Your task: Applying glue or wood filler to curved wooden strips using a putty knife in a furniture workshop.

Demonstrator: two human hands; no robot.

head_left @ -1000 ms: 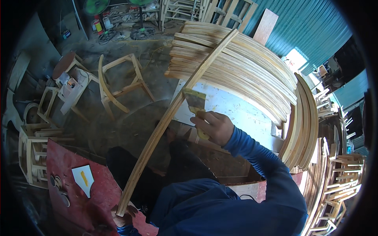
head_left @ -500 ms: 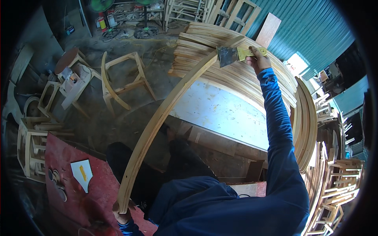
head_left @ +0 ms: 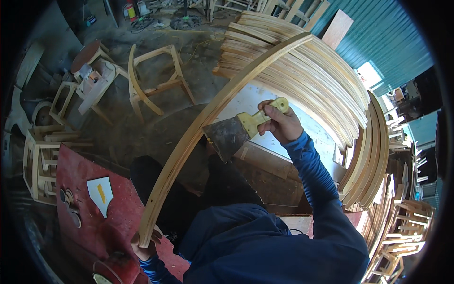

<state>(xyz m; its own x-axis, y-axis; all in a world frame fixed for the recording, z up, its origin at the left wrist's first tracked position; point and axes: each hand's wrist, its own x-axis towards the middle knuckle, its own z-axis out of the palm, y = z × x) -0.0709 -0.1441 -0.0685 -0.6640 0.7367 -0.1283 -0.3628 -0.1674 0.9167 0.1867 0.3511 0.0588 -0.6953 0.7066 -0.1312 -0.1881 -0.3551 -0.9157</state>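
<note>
At 7 o'clock the left hand [head_left: 143, 242] grips the lower end of a curved wooden strip [head_left: 202, 120], which arcs toward 1 o'clock. At 2 o'clock the right hand [head_left: 284, 124] clasps a scraper [head_left: 231, 135] (yellow-handled, dark-bladed).

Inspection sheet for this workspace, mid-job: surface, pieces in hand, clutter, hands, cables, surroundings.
Surface: red board, lower left, marked; pale panel spotted.
Job's things: curved wooden strip slants across the view; scraper blade beside it, contact unclear.
Clutter: white card with yellow smear, round discs, on the board.
Hands: left hand holds the strip's lower end; right hand grips the scraper's yellow handle.
Cables: dark cables on the floor, upper left.
Surroundings: curved wood stack, chair frame, teal wall.
</note>
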